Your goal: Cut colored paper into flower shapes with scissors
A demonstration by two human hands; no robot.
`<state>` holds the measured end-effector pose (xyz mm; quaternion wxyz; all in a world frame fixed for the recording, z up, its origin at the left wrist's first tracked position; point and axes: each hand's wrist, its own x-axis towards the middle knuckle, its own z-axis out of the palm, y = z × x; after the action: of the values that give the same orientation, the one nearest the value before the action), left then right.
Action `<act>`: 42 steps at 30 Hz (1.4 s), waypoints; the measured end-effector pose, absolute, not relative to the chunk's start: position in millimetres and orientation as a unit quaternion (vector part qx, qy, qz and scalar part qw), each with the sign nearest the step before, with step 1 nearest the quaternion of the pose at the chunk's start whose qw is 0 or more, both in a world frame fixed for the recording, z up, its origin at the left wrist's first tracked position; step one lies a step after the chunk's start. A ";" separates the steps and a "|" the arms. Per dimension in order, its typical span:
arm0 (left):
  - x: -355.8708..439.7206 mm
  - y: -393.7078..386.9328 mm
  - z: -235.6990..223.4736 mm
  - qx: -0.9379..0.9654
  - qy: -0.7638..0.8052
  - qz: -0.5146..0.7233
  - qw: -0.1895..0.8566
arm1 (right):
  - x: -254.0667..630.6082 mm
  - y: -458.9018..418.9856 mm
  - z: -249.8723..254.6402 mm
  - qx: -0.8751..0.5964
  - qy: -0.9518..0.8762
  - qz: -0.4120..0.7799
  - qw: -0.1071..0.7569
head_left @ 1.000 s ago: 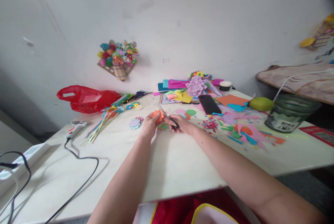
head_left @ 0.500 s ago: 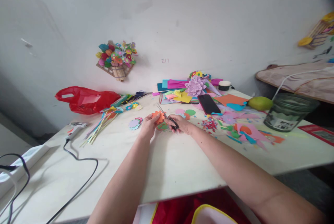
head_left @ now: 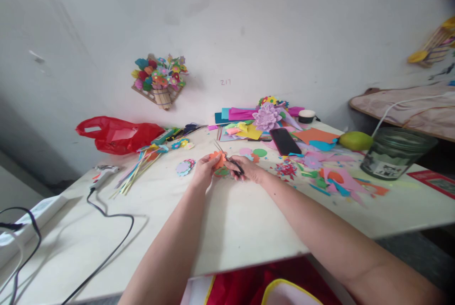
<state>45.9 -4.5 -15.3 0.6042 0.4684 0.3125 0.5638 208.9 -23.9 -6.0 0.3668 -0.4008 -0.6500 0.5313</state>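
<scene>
My left hand [head_left: 205,168] pinches an orange flower cutout [head_left: 217,158] by its edge, above the middle of the table. In my right hand [head_left: 245,169] is a pair of scissors [head_left: 235,165] with dark handles. Their slim blades point up and away, right at the cutout's edge. Below the hands lies a green cutout [head_left: 222,172], partly covered. Scalloped lilac cutouts [head_left: 184,168] rest in a stack to the left. A green disc [head_left: 259,152] lies just beyond my right hand, beside pink and orange pieces.
A glue gun [head_left: 103,176], its cord and a power strip [head_left: 33,217] lie at left, near paper strips [head_left: 140,172] and a red bag [head_left: 119,134]. Rightward are a phone [head_left: 285,142], foam scraps [head_left: 337,179], a green fruit [head_left: 355,140] and a glass jar [head_left: 394,153].
The orange flower cutout has turned slightly and shifted a little to the right against the scissors. Both hands stay nearly in place.
</scene>
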 end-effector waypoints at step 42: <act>45.7 -2.6 -16.8 0.455 0.324 0.581 0.592 | 207.8 -19.3 -14.2 -0.379 -0.651 0.531 0.388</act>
<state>45.7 -2.6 -16.8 0.5921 0.4551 0.3245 0.5805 207.8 -19.3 -14.2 0.3883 -0.3788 -0.6509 0.5312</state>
